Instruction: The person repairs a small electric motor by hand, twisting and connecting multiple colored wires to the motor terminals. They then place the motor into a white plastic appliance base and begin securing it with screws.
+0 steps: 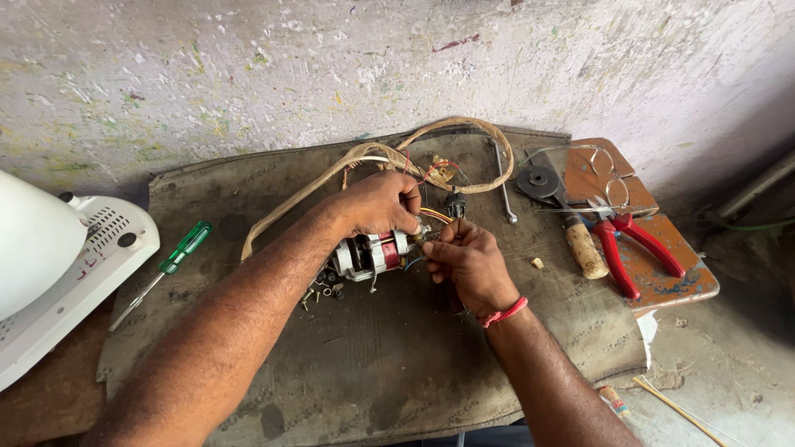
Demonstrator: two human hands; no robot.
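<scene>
A small electric motor point(370, 253) with a silver frame and a red winding lies on a dirty grey mat point(397, 364). My left hand point(379, 203) grips the motor from above at its right end. My right hand point(468, 263), with a red thread around the wrist, pinches the coloured wires point(434, 216) where they leave the motor's right end. A beige cable point(364, 157) loops from the motor toward the wall. Several small screws point(319, 294) lie on the mat just left of the motor.
A green-handled screwdriver point(172, 261) lies at the mat's left edge beside a white appliance housing point(62, 273). At the right, red-handled pliers point(629, 248), a wooden-handled tool point(584, 248), a metal wrench point(502, 182) and wire-framed glasses point(604, 178) rest by an orange board point(662, 273).
</scene>
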